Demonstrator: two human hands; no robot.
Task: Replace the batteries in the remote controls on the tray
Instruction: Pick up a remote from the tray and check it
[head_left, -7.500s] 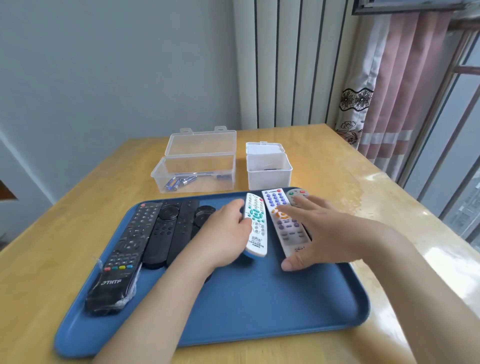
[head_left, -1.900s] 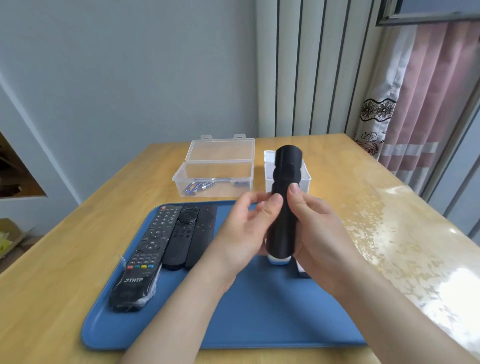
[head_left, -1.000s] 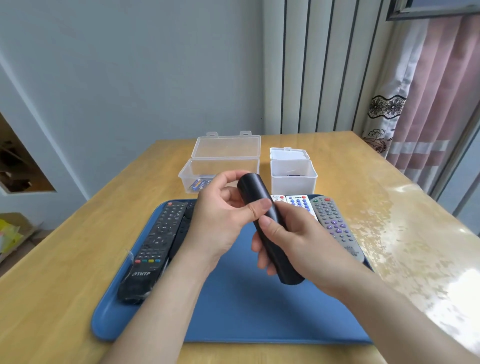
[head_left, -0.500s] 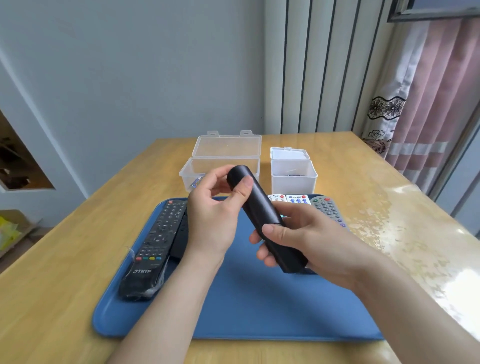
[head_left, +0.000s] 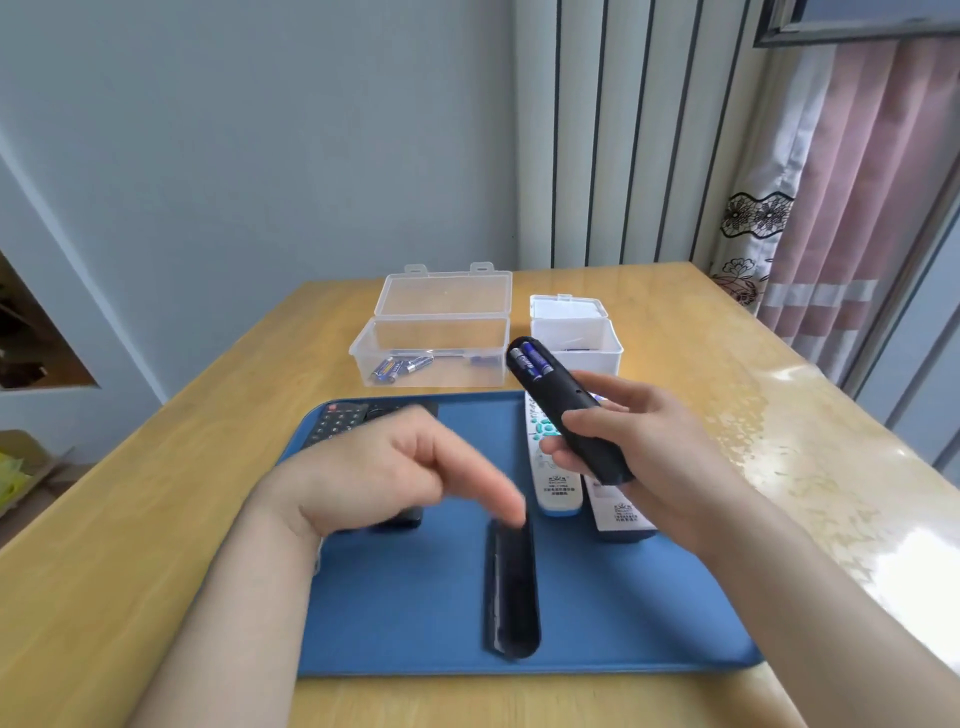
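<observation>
My right hand (head_left: 639, 447) grips a black remote (head_left: 566, 410) above the blue tray (head_left: 623, 623), back side up. Its battery bay is uncovered, and two blue batteries (head_left: 530, 359) show at the far end. The long black battery cover (head_left: 511, 587) lies on the tray in front of me. My left hand (head_left: 384, 467) hovers just above the cover's far end, fingers loose, holding nothing. Two white remotes (head_left: 558, 488) lie on the tray under my right hand. Black remotes (head_left: 358, 413) lie at the tray's left, mostly hidden by my left hand.
A clear open box (head_left: 436, 353) with several blue batteries (head_left: 397, 366) stands behind the tray. A white open box (head_left: 576, 338) stands to its right. The wooden table (head_left: 130, 519) ends at a wall, with a curtain (head_left: 852, 208) at the far right.
The back cover has come off the black remote and now lies on the tray. My left hand let go and dropped toward the tray; my right hand alone holds the remote.
</observation>
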